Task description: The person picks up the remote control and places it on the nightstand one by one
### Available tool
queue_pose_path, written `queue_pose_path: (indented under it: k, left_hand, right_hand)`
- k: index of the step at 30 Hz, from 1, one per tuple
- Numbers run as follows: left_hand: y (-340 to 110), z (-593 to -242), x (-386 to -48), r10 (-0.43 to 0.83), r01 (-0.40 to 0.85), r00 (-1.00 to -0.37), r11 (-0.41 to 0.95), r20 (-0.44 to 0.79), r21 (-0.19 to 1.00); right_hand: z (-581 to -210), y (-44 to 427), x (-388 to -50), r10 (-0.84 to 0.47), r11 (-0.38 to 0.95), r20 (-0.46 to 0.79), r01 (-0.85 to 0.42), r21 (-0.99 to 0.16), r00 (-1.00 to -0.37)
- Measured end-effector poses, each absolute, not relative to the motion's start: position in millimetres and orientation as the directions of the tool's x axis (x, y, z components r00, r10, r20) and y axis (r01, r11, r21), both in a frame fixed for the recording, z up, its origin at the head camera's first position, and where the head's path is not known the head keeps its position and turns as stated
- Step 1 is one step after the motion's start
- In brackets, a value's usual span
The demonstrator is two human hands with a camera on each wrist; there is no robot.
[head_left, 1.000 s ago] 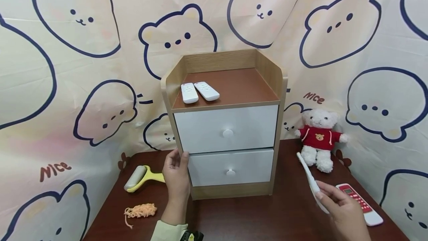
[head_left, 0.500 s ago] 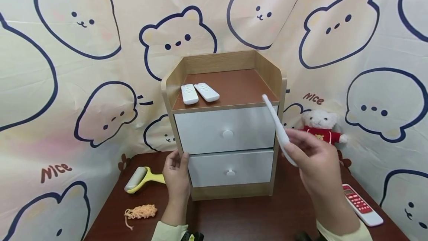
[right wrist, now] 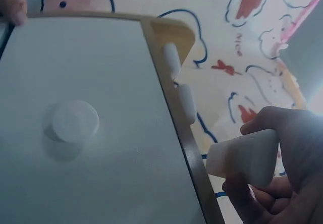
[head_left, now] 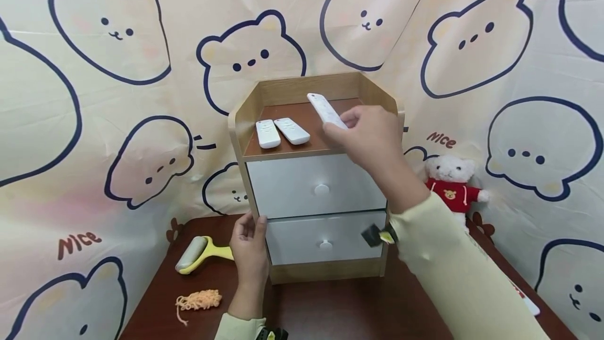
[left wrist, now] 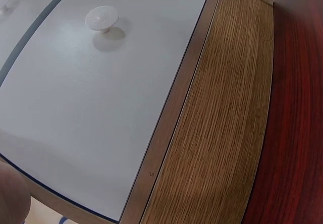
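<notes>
Your right hand [head_left: 370, 133] pinches a white remote [head_left: 325, 110] above the top shelf [head_left: 317, 138] of the cabinet [head_left: 325, 273], right of two resting remotes [head_left: 268, 134], while your left hand [head_left: 250, 248] grips the cabinet's left front edge beside the lower drawer [head_left: 292, 243].

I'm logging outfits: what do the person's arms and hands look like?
The left sleeve and right sleeve are pale yellow-green; the left hand and right hand are bare. A black device with a yellow mark shows at each wrist.
</notes>
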State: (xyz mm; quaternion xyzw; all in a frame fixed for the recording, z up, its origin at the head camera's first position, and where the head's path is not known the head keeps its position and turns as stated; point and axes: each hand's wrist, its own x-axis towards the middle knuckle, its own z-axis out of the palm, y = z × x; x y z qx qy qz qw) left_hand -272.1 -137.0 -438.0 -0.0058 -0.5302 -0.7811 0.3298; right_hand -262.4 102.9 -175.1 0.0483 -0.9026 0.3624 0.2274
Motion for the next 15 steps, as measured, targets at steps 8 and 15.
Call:
queue_pose_path:
  k: [8, 15]
  left_hand:
    - [-137.3, -436.7, -272.3, -0.501, 0.504, -0.792, -0.215, 0.349, 0.836]
    - [-138.2, -437.8, -271.6, -0.504, 0.506, -0.789, -0.209, 0.351, 0.837]
  right_hand:
    - [-157.6, 82.0, -301.6, 0.063, 0.835, 0.333, -0.133, -0.534, -0.941]
    - [-158.9, 74.4, -313.2, 0.057, 0.888, 0.289, -0.084, -0.452, -0.956]
